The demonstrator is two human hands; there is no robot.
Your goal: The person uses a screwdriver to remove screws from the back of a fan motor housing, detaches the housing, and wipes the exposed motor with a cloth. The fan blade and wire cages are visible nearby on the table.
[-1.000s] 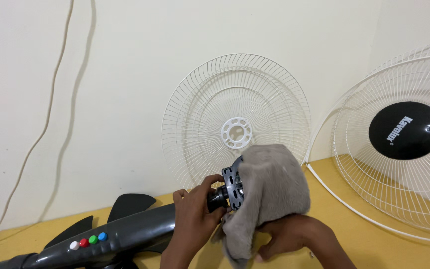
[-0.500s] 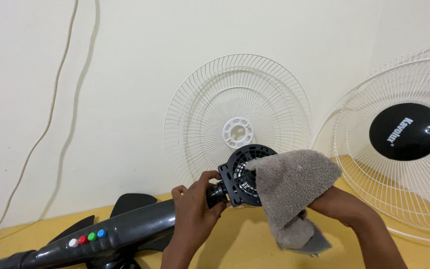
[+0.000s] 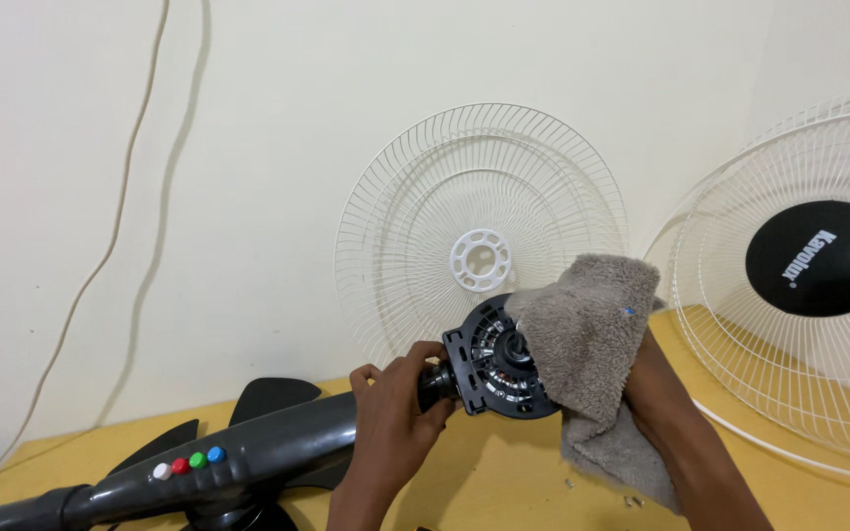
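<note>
wiping the black motor head of a taken-apart fan looks like the step in hand. the left hand is closed around the neck just behind the motor head, low in the middle of the frame, and holds it up above the yellow table. the right hand is mostly hidden under a grey cloth, fingers seemingly closed in the cloth, which it presses on the right side of the motor head. i judge the next move needs a firm hold on the neck while the cloth goes into the ribs.

the fan stand with coloured buttons lies at lower left over the black blades. a white grille leans on the wall just behind, and a second grille with a black cap stands at right, near the right arm. small crumbs lie on the table.
</note>
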